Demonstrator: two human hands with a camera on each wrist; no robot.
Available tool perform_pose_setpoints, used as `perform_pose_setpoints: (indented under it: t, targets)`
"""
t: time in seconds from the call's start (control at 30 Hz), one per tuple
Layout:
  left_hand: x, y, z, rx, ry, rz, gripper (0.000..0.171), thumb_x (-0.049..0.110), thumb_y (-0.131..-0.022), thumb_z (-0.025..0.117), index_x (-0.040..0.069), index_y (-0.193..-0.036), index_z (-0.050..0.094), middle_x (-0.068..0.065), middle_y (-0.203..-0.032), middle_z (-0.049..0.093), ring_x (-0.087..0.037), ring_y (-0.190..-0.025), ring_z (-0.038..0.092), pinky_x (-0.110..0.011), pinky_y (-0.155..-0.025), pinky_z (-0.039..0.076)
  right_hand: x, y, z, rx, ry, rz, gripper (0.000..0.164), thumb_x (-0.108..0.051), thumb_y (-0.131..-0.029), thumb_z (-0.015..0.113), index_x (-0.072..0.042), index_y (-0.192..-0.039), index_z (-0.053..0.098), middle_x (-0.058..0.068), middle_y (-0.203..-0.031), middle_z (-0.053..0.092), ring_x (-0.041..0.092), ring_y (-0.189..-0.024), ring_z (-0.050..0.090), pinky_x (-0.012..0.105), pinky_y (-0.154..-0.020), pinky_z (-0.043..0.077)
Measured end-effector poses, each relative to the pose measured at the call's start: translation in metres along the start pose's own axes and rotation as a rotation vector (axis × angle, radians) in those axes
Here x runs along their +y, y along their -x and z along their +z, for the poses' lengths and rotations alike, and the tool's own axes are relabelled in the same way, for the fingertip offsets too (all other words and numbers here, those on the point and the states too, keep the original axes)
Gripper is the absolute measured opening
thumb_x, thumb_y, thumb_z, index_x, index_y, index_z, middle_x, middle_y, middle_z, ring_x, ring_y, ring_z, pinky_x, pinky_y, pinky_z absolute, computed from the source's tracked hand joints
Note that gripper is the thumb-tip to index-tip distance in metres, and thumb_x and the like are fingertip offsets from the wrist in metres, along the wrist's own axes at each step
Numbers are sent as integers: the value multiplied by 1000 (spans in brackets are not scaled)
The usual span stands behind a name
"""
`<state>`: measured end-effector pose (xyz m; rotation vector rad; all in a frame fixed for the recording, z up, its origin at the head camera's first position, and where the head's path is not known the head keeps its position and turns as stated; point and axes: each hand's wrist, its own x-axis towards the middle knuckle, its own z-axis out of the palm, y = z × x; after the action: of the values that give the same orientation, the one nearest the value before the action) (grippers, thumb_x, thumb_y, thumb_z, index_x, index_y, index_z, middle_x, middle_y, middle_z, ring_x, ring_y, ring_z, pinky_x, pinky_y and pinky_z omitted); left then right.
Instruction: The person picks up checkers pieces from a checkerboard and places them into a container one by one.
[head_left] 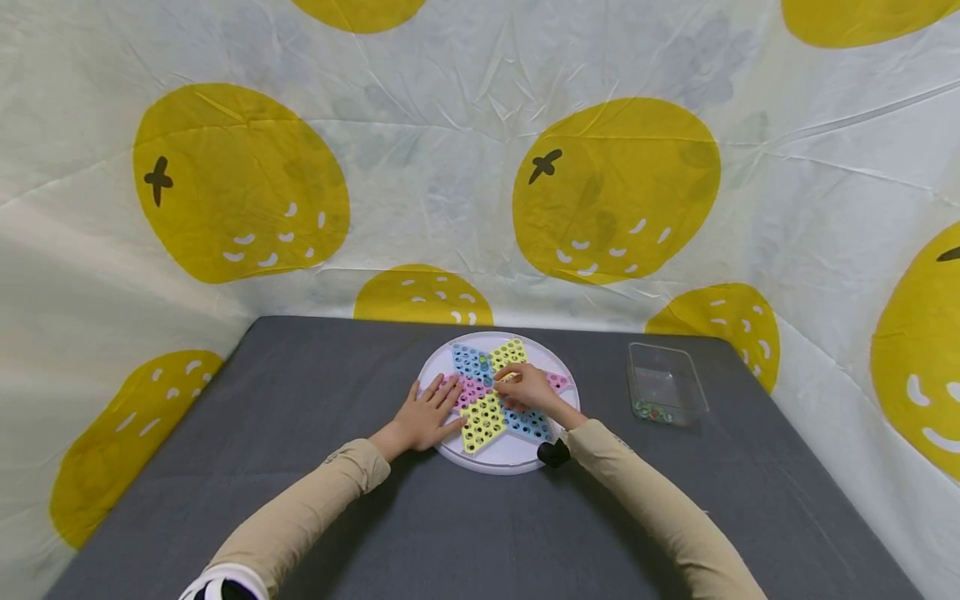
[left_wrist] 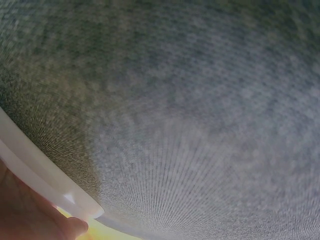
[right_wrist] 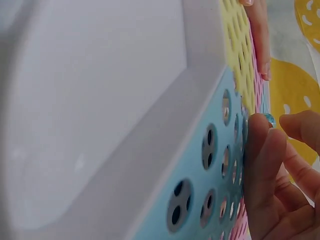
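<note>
A round white Chinese checkers board [head_left: 517,457] carries a star of blue, yellow and pink hole-dotted sections. My left hand [head_left: 423,417] lies with spread fingers on its left side, over the pink section and beside the near yellow one. My right hand [head_left: 528,385] is bent over the middle of the board. A teal marble [right_wrist: 270,119] shows between its fingertips in the right wrist view, with a gap on one side. Another marble [head_left: 483,360] sits in the far blue section. My left thumb [left_wrist: 75,226] shows by the board's rim in the left wrist view.
A clear plastic box [head_left: 663,375] with several marbles [head_left: 651,412] stands on the grey-covered table [head_left: 337,358] to the right. A small black object [head_left: 553,452] is at my right cuff. Behind hangs a white cloth [head_left: 442,183] with yellow fruit prints.
</note>
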<state>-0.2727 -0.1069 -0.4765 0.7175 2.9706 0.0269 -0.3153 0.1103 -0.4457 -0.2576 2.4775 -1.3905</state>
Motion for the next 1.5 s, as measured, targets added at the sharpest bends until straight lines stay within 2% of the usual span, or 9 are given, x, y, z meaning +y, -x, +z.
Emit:
perform_pose_setpoints:
  t: [0.23,0.8,1.03,1.2,1.5]
  targets:
    - [0,-1,0,-15,1,-11,68,57,-91,25,19,-145,10,3,-152,6,-24,-140,4,-56,-106,8,-3,-4,4,3,8,-4,28,-18,-83,62,-5,-108,61,9,-73,67,12,-50,58,26,-45,47]
    - [-1,-2,4,-2,-12,-1,67,57,-91,23,18,-145,11,3,-152,7,-23,-140,3,-56,-107,7,-8,-11,10,42,71,74,25,-20,-81,64,-10,-104,63,2,-67,64,8,-46,56,23,-44,47]
    - [0,0,1,7,-25,5,65,55,-92,25,17,-144,15,-1,-152,11,-26,-139,7,-57,-106,10,-8,-13,11,45,64,96,23,-21,-81,64,-11,-101,63,2,-66,64,8,-46,56,22,-43,46]
    - [0,1,-1,-5,-19,0,66,56,-91,25,17,-144,14,1,-152,9,-25,-140,5,-56,-106,9,-7,-12,11,42,62,101,23,-22,-81,64,-10,-100,63,2,-66,64,8,-47,56,22,-44,46]
    - [1,1,-1,-7,-3,8,67,55,-91,25,17,-145,12,0,-152,7,-26,-140,5,-57,-106,8,-7,-8,7,11,-9,90,25,-21,-82,63,-7,-103,61,4,-69,64,11,-52,58,22,-46,46]
